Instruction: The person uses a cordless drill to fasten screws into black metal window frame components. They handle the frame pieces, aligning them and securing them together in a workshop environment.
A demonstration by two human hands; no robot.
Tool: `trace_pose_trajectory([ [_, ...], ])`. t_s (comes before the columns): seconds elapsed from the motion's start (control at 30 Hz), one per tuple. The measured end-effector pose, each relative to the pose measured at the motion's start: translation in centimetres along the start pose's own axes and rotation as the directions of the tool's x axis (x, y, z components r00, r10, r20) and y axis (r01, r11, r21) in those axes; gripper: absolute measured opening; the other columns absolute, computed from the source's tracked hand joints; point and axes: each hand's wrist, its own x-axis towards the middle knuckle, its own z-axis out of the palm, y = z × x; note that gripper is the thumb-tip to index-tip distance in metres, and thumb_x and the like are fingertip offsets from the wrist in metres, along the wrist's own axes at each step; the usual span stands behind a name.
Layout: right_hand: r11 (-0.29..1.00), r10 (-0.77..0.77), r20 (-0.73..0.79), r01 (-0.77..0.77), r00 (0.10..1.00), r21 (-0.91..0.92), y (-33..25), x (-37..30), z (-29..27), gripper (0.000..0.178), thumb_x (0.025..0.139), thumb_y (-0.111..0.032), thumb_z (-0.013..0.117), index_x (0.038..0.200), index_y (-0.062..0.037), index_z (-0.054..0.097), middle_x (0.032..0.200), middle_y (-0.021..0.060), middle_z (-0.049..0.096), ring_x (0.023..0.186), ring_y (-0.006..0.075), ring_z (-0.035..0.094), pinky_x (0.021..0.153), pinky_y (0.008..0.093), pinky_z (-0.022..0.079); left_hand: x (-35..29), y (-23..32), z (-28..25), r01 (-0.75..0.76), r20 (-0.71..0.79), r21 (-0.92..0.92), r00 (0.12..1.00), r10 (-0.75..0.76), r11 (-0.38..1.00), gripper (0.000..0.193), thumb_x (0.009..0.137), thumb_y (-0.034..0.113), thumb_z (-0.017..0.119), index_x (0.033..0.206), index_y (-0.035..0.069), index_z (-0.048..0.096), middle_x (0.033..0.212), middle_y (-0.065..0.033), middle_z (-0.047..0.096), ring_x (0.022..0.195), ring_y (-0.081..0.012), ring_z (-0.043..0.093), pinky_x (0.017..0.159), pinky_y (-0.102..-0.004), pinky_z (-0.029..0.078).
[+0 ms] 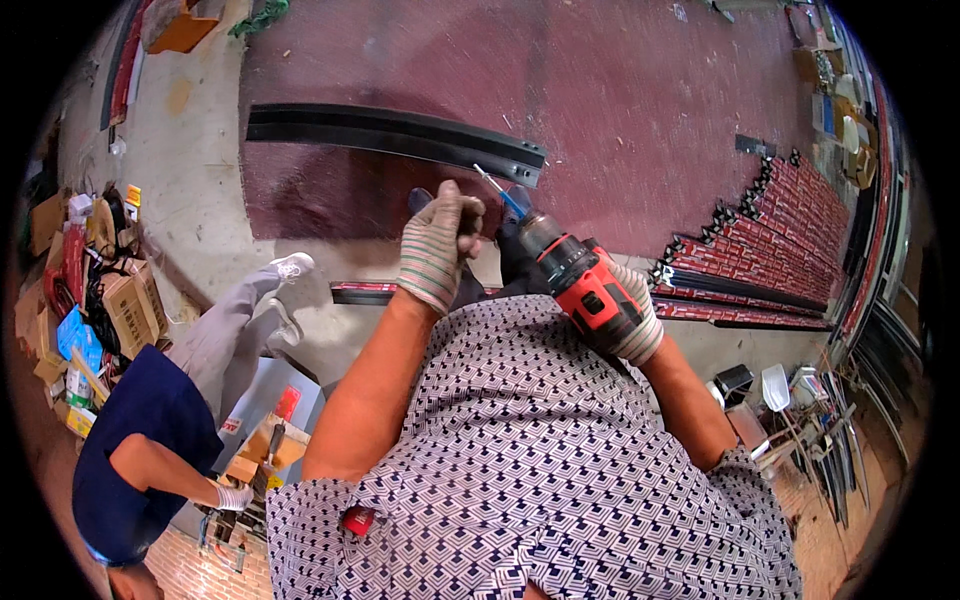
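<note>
My right hand (pixel 630 310), in a pale knit glove, is wrapped round the grip of a red and black cordless drill (pixel 590 290). From its chuck a long thin bit (pixel 510 200), blue with a pale tip, points up and to the left. My left hand (pixel 437 245), gloved in striped knit, is raised left of the bit, its fingers curled in; what they hold, if anything, I cannot make out. Beyond both hands lies a long black channel-like strip (pixel 390 132), with small holes or fittings at its right end. The bit's tip overlaps the strip's near edge in view; contact is unclear.
Under the strip is a dark red sheet (pixel 640 110). At right, many red and black strips (pixel 760 235) are stacked in a fan. A co-worker in a dark shirt (pixel 150 450) bends over a grey box (pixel 265 400) at lower left. Cardboard boxes (pixel 130 310) crowd the left.
</note>
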Motion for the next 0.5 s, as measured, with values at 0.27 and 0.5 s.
trace_pose_trajectory([
  [0.27,0.995,0.051,-0.108,-0.06,0.993,-0.084,2.3,-2.7,1.6,0.012,0.092,-0.01,0.058,0.103,-0.0087,0.053,0.094,0.0021,0.062,0.085,0.0152,0.062,0.076,0.0268,0.051,3.8,1.3,-9.0,-0.165,-0.25,0.358,0.931,0.265,0.919,0.055,0.097,0.055,0.049,0.062,0.013,0.058,0.055,0.0014,0.051,0.04,-0.0079,0.041,0.038,-0.0222,0.03],
  [0.5,0.732,-0.13,-0.134,0.003,0.982,-0.682,3.9,-3.6,1.0,0.029,0.103,-0.031,0.045,0.115,-0.0081,0.057,0.101,0.0051,0.066,0.085,0.0192,0.067,0.079,0.0342,0.058,9.9,5.0,-9.2,-0.265,-0.09,0.83,0.804,0.588,0.49,0.056,0.098,0.05,0.051,0.072,0.003,0.067,0.058,-0.0063,0.056,0.057,-0.0136,0.052,0.06,-0.0292,0.044],
])
